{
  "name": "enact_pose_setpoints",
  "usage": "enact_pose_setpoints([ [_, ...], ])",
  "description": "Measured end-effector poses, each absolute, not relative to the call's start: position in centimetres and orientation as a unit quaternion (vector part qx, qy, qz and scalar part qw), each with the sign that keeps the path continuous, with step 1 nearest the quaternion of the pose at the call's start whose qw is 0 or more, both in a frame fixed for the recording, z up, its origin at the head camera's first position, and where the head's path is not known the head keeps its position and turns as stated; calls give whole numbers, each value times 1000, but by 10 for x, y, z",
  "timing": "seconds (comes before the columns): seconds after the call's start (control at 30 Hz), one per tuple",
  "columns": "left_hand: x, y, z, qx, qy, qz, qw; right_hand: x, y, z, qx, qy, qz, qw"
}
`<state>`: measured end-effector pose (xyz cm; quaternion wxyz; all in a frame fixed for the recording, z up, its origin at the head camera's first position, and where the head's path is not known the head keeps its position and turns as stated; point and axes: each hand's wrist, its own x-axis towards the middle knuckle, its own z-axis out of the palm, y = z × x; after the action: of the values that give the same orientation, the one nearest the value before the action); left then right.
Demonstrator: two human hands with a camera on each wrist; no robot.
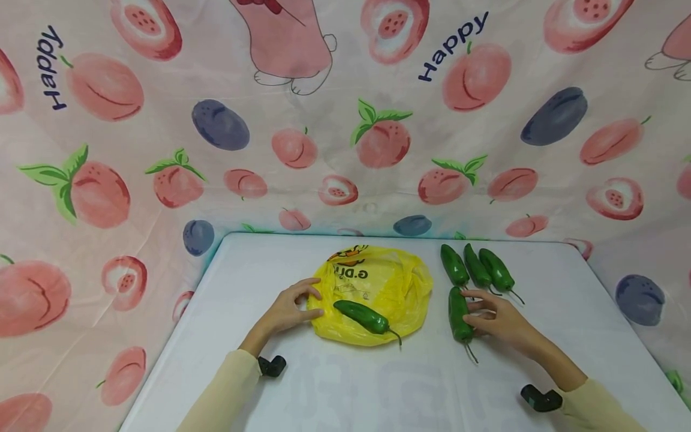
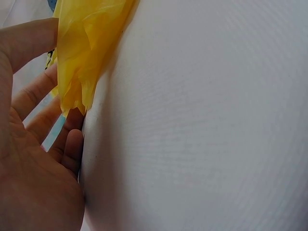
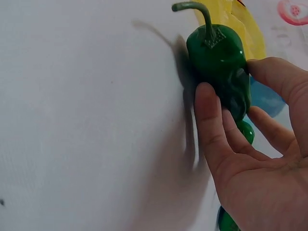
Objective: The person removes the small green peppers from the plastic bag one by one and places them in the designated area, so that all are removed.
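Note:
In the head view a crumpled yellow plastic bag lies on the table with one green chili pepper on top. My left hand touches the bag's left edge, thumb and fingers spread apart; the left wrist view shows the bag's yellow film against the fingers. To the right of the bag, my right hand grips another green chili pepper by its side, between thumb and fingers. Its curved stem points toward me. In the right wrist view this held pepper casts a shadow on the table.
Three more green peppers, among them a rightmost one, lie side by side beyond my right hand. The white table ends at a back edge against a fruit-printed cloth. A black wrist device sits at my left wrist.

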<state>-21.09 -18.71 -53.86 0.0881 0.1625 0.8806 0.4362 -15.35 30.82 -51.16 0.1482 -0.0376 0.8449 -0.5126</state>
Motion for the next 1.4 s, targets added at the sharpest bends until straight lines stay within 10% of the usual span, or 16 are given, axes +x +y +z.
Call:
enact_pose_setpoints([
  [1.4,-208,-188,-534,172,876,442,88,-155,315,-462,-174,914,-347,118],
])
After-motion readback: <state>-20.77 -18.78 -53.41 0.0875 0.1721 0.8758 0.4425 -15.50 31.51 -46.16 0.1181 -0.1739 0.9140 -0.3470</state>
